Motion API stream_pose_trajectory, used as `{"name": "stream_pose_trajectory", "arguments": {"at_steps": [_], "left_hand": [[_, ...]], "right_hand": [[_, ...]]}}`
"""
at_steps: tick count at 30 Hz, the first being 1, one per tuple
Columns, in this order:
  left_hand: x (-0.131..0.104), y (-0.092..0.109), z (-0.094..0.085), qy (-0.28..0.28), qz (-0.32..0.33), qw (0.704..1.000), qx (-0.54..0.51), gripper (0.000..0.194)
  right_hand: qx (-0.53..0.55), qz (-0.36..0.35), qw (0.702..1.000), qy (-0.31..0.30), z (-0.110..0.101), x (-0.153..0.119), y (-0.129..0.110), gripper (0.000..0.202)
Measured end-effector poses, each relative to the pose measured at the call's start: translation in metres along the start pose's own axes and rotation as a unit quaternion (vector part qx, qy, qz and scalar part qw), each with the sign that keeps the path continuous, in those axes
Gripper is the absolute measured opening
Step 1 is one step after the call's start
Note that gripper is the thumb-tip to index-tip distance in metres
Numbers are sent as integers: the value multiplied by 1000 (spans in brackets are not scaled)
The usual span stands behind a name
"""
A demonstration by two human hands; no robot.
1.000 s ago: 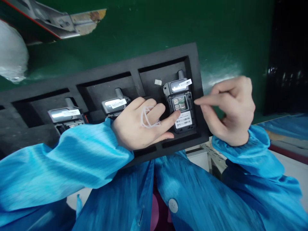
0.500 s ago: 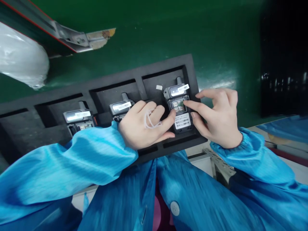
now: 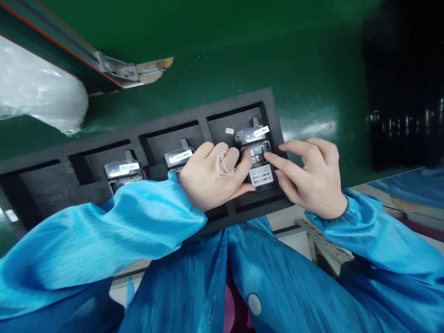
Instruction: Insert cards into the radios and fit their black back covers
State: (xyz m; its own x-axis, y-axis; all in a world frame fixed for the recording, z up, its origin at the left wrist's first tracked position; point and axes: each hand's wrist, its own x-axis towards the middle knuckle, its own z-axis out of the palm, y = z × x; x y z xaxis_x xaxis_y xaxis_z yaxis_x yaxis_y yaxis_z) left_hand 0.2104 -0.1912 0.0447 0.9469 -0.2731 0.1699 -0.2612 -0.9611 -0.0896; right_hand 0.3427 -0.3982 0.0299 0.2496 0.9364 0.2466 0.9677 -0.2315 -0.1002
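Since a second ago, the right hand has come in from beside the black tray, its index fingertip now at the right edge of the device's open bay, while the left hand's index finger has shifted up to the bay's left side. From where I stand, the right grip looks narrowly parted, thumb beside the casing; I can't tell whether the left's curled fingers close on anything. That device lies in the rightmost compartment. Below its metal contacts, a white label carries two barcode rows under print too small to read. Across its silver top sits a narrow sticker, also illegible; the middle device and left device wear similar strips.
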Motion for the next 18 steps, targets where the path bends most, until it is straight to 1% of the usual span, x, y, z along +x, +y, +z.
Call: {"name": "stream_pose_trajectory", "arguments": {"at_steps": [3,6,8,10,11,12,13,14,16,17,18], "left_hand": [[0,2,2,1,7,1000,6,61],[-1,2,4,2,5,1000,12,62],[-3,0,0,-6,-1,1000,-4,66],[-6,-4,-7,-36,-22,997,-68,66],[-9,-7,-12,-50,-42,989,-131,62],[-12,-11,-17,-60,-70,972,-215,57],[-16,-13,-23,-68,-103,942,-313,51],[-21,-16,-28,-67,-138,896,-416,47],[-32,-19,-36,-53,-186,778,-598,48],[-37,-20,-39,-52,-197,721,-662,51],[-42,-20,-41,-55,-200,674,-709,55]], "right_hand": [[-2,-15,1000,-8,0,-6,0,43],[-6,-11,1000,-28,-1,-9,-1,42],[-6,-2,999,-37,-2,-9,-3,43],[4,9,1000,-29,-2,-9,-4,44],[7,15,1000,-21,-1,-10,-5,44],[10,17,1000,-15,-1,-11,-5,43],[9,17,1000,-14,-1,-11,-5,41],[6,13,1000,-16,-1,-11,-6,39],[8,8,1000,-15,-5,-7,-8,32],[20,8,1000,-2,-8,-3,-10,29],[43,15,999,18,-12,2,-14,26]]}}
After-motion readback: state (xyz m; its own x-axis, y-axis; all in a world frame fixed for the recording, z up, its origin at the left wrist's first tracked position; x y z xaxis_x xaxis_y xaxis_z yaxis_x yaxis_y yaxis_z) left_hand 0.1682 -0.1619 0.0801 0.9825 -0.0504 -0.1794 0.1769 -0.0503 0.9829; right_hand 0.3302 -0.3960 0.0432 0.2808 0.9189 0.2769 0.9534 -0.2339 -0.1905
